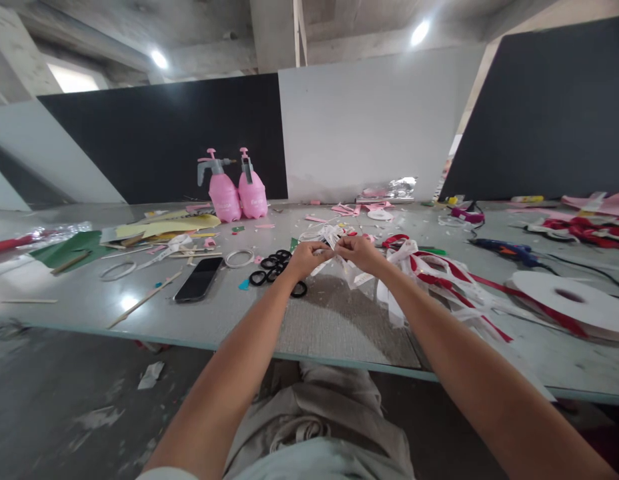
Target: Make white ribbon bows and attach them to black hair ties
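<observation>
Over the middle of the table, my left hand [308, 259] and my right hand [360, 253] meet fingertip to fingertip. Both are closed in a pinch on white ribbon [330, 235], whose loops and ends show behind and below the fingers. Its exact shape between the fingertips is too small to make out. Several black rings [273, 261] lie beside my left hand. A heap of red and white ribbon [442, 277] lies to the right of my right hand. Under both hands is a grey-brown board [349, 327].
A phone [199, 279] lies left of the rings. Two pink spray bottles [224, 199] stand at the back. On the right are a large white ribbon spool [584, 293] and a blue glue gun [507, 252] with its cord. Paper scraps [164, 227] litter the left side.
</observation>
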Demonstrator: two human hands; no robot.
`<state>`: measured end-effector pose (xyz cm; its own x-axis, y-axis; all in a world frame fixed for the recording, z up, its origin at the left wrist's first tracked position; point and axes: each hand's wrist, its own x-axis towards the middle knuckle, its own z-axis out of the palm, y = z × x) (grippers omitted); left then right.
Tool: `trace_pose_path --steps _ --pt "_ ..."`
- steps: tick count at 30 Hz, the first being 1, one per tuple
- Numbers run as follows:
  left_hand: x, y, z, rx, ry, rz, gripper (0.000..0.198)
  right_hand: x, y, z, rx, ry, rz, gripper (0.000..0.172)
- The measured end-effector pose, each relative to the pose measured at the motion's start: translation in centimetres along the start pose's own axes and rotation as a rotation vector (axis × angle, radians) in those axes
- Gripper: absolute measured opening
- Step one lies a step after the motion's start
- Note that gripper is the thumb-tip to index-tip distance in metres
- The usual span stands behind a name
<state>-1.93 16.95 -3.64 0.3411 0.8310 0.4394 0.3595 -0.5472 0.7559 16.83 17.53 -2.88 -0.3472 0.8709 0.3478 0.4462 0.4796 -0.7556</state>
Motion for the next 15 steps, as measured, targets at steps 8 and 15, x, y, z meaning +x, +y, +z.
trace_pose_path --steps 8,15 --pt "0.08 -0.50 0.17 -0.088 0.064 -0.055 0.032 0.43 0.12 -0.85 0.455 0.146 0.059 0.026" --pt "0.11 -0.21 0.12 -0.047 0.056 -0.019 0.033 0.46 0.83 -0.16 0.272 0.051 -0.054 0.022"
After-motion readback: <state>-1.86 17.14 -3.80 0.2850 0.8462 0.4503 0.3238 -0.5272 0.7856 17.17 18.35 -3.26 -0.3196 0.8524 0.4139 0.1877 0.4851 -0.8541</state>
